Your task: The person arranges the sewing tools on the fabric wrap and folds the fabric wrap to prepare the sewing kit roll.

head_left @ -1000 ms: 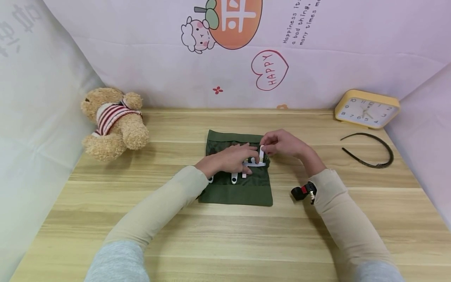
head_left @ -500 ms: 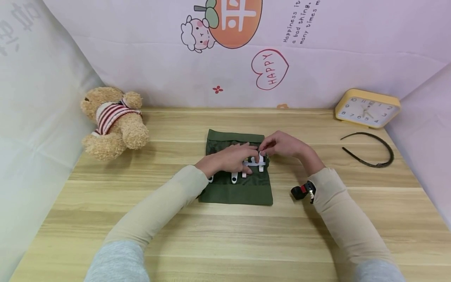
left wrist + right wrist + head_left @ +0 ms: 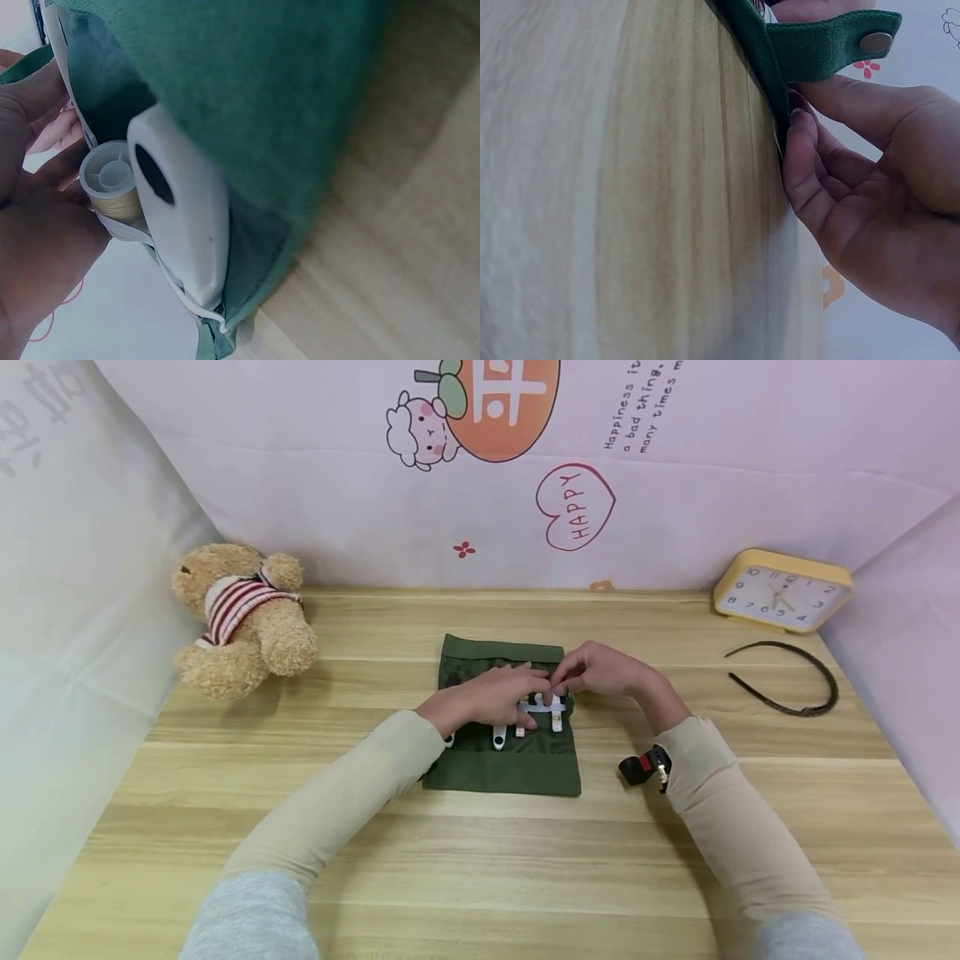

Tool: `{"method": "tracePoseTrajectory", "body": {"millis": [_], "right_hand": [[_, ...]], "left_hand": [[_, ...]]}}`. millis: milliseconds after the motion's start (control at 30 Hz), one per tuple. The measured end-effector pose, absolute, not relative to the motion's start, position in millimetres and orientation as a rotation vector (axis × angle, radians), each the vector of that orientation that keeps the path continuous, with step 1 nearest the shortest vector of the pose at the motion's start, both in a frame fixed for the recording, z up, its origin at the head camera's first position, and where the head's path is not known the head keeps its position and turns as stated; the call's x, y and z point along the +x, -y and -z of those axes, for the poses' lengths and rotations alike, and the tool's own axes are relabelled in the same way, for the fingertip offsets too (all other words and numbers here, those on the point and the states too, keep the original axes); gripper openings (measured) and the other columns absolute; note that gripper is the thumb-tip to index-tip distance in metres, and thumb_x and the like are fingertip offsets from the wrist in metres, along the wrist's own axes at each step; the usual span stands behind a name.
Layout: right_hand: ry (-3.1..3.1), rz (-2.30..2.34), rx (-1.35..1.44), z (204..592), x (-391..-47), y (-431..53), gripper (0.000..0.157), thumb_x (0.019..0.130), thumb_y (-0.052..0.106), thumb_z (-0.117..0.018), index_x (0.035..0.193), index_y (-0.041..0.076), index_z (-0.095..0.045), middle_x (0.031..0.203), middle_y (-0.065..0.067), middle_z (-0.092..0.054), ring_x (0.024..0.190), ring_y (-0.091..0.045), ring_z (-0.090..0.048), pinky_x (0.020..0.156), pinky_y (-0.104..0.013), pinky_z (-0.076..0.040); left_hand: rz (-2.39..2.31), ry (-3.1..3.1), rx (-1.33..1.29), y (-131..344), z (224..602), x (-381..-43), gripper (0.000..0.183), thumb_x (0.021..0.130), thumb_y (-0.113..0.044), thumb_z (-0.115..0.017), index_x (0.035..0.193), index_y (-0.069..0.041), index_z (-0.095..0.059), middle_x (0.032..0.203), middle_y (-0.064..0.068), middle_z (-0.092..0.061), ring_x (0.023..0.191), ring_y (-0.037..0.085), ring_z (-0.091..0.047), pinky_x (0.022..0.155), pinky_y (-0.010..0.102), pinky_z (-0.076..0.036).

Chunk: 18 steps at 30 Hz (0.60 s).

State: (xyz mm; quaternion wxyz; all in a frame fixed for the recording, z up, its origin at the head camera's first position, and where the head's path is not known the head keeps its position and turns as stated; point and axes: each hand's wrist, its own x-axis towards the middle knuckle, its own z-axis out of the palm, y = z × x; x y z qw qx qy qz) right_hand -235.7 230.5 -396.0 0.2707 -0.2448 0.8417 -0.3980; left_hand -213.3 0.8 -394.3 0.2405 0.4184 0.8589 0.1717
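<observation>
A dark green cloth pouch (image 3: pixel 502 774) lies unrolled on the table, with a white elastic band across it. My left hand (image 3: pixel 487 696) rests across it, fingers extended, thumb beside the band. In the left wrist view a spool of pale thread (image 3: pixel 116 187) and a white piece with a black oval (image 3: pixel 184 210) are tucked in the band near that hand. On the pouch's right side my right hand (image 3: pixel 600 668) pinches the top end of a narrow white piece (image 3: pixel 557 718) passed under the band. The right wrist view hides its fingertips behind the pouch edge and a snap strap (image 3: pixel 832 45).
A teddy bear (image 3: pixel 243 627) in a striped shirt lies at the back left. At the back right stands a yellow clock (image 3: pixel 783 591), with a dark headband (image 3: pixel 817 685) in front of it. A printed cloth (image 3: pixel 337 510) hangs behind the table.
My right hand has slid the narrow white piece toward me under the elastic band, so its near end now shows below the band. My left hand has stayed in place.
</observation>
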Motion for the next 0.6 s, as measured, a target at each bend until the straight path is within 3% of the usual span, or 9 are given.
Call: {"method": "tracePoseTrajectory", "body": {"millis": [433,600], "right_hand": [[-2.270,1.045,-0.720,394.4,-232.4,-232.0,0.021,0.097,-0.007,-0.060,0.113,-0.003,-0.074,0.105,-0.013,-0.071,0.092,-0.021,-0.061,0.078,-0.027,-0.050],[-2.324,1.043,-0.728,391.7,-225.8,-235.7,0.025,0.098,-0.008,-0.056,0.119,-0.004,-0.069,0.107,-0.014,-0.069,0.095,-0.025,-0.060,0.080,-0.033,-0.050]], "left_hand": [[-0.489,-2.328,1.148,2.3,392.9,-215.8,0.037,0.098,-0.031,-0.070,0.132,-0.020,-0.062,0.163,0.005,-0.033,0.154,0.032,-0.014,0.121,0.053,-0.019],[-0.569,-2.368,1.180,11.2,390.8,-221.8,0.040,0.100,-0.035,-0.066,0.136,-0.017,-0.063,0.147,0.000,-0.054,0.144,0.022,-0.039,0.116,0.039,-0.032]]}}
